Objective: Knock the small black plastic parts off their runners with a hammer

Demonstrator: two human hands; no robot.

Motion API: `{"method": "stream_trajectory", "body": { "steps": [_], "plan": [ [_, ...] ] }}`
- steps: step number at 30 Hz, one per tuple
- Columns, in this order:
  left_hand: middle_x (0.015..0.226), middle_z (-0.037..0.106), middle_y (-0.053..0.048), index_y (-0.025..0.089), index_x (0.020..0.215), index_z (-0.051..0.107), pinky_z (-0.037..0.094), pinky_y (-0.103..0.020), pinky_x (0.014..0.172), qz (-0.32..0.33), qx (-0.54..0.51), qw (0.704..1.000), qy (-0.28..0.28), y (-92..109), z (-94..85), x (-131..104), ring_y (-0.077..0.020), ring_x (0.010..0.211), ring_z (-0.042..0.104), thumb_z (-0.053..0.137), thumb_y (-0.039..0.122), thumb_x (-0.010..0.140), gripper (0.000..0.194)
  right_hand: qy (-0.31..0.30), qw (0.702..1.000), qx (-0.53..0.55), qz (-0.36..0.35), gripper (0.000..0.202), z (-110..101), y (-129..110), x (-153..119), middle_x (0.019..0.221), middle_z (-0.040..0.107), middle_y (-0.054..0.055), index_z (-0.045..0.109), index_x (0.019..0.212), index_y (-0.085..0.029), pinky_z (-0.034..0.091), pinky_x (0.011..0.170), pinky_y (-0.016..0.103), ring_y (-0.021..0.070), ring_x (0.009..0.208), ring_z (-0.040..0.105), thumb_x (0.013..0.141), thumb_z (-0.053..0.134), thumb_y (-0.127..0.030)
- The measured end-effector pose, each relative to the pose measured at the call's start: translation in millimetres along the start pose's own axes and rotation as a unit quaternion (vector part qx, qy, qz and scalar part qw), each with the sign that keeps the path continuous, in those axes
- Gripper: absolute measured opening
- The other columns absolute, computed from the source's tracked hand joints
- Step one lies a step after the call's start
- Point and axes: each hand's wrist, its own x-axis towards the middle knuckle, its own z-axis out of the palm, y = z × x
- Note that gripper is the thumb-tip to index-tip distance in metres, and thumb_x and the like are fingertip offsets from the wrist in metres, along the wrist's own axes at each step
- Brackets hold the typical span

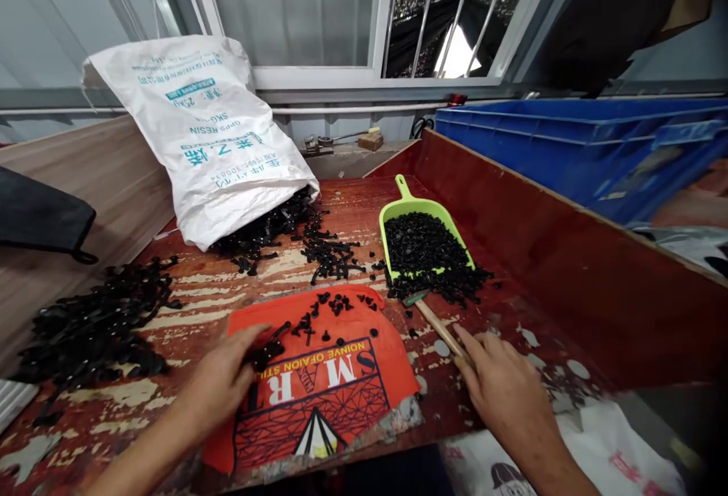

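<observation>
My left hand (227, 375) is at the left edge of a red printed cloth (364, 375), its fingers closed round some small black parts (267, 353). More black pieces are scattered over the upper part of the cloth. My right hand (494, 371) grips the wooden handle of a small tool (437, 325), whose flat metal head rests beside the black pieces at the mouth of a green dustpan (403, 191). The dustpan is heaped with small black parts (424, 242), some spilling over its front edge.
A white sack (210, 139) lies at the back left, black parts coming from its mouth. Another black pile (96, 329) sits at the left. A red-brown board (528, 253) borders the right side, with blue crates (523, 139) beyond. White bags (614, 450) are below the front edge.
</observation>
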Motion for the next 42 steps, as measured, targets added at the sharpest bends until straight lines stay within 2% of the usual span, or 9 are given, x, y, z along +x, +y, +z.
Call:
{"method": "stream_trajectory", "body": {
  "steps": [3,8,12,19,24,27,30,35,42],
  "plan": [
    [0.103,0.074,-0.006,0.026,0.096,0.066,0.044,-0.036,0.086,-0.037,0.033,0.998,-0.024,4,-1.7,7,-0.0293,0.098,0.065,0.052,0.039,0.081,0.024,0.022,0.992,0.121,-0.026,0.031,-19,-21,2,0.097,0.063,0.009,0.062,0.121,-0.02,0.041,0.08,0.038,0.024,0.091,0.057,0.098,0.041,-0.023],
    [0.064,0.064,-0.002,0.024,0.066,0.056,0.032,-0.029,0.058,-0.059,0.135,0.988,-0.043,12,7.5,25,-0.0228,0.062,0.058,0.054,0.056,0.081,0.035,-0.021,0.961,0.261,-0.093,0.022,-32,-84,14,0.091,0.064,0.005,0.068,0.104,-0.024,0.037,0.084,0.037,0.0215,0.09,0.053,0.095,0.049,-0.016],
    [0.062,0.062,0.001,0.024,0.065,0.059,0.037,-0.026,0.058,-0.042,-0.056,0.997,-0.035,15,15.9,27,-0.0213,0.066,0.058,0.071,0.049,0.068,0.028,-0.034,0.962,0.254,-0.097,0.013,-24,-130,36,0.09,0.063,0.003,0.068,0.1,-0.025,0.032,0.085,0.038,0.0217,0.091,0.05,0.092,0.06,-0.02],
    [0.092,0.07,-0.004,0.023,0.09,0.07,0.049,-0.028,0.077,-0.142,-0.34,0.927,-0.066,44,9.0,-4,-0.0242,0.092,0.06,0.081,0.048,0.063,0.038,-0.072,0.955,0.254,-0.138,0.012,-9,-162,54,0.088,0.062,0.001,0.066,0.085,-0.022,0.028,0.084,0.037,0.0199,0.091,0.048,0.094,0.06,-0.027],
    [0.074,0.06,-0.002,0.019,0.081,0.07,0.041,-0.022,0.057,-0.18,-0.454,0.861,-0.144,52,15.5,-21,-0.0139,0.064,0.049,0.072,0.052,0.076,0.032,-0.089,0.938,0.299,-0.148,0.004,-5,-172,31,0.092,0.061,0.0,0.065,0.088,-0.022,0.028,0.087,0.037,0.0192,0.092,0.048,0.091,0.065,-0.025],
    [0.072,0.058,0.0,0.019,0.078,0.066,0.039,-0.02,0.057,-0.199,-0.492,0.835,-0.149,50,25.9,-23,-0.0113,0.062,0.046,0.075,0.047,0.075,0.03,-0.098,0.933,0.323,-0.125,0.005,-2,-173,23,0.094,0.061,0.0,0.065,0.091,-0.023,0.029,0.086,0.035,0.019,0.093,0.048,0.088,0.068,-0.024],
    [0.07,0.055,0.002,0.019,0.077,0.061,0.038,-0.02,0.059,-0.183,-0.458,0.857,-0.151,46,33.2,-19,-0.0111,0.063,0.046,0.074,0.049,0.075,0.033,-0.096,0.93,0.334,-0.118,0.014,-1,-171,22,0.096,0.061,0.001,0.066,0.099,-0.024,0.03,0.087,0.034,0.0198,0.096,0.048,0.086,0.071,-0.026],
    [0.062,0.041,0.006,0.019,0.073,0.054,0.031,-0.02,0.054,-0.07,-0.259,0.952,-0.148,42,39.0,-4,-0.0109,0.058,0.036,0.059,0.056,0.083,0.039,-0.093,0.931,0.343,-0.084,0.007,-4,-172,22,0.094,0.061,0.0,0.067,0.091,-0.024,0.031,0.087,0.034,0.0187,0.095,0.049,0.085,0.07,-0.022],
    [0.064,0.043,0.004,0.02,0.071,0.05,0.033,-0.024,0.057,-0.047,-0.096,0.981,-0.162,48,48.7,5,-0.0152,0.063,0.044,0.045,0.053,0.088,0.037,-0.095,0.928,0.355,-0.063,0.012,-1,-174,23,0.092,0.061,-0.002,0.068,0.089,-0.026,0.03,0.089,0.034,0.0188,0.096,0.05,0.08,0.074,-0.021]
  ]
}}
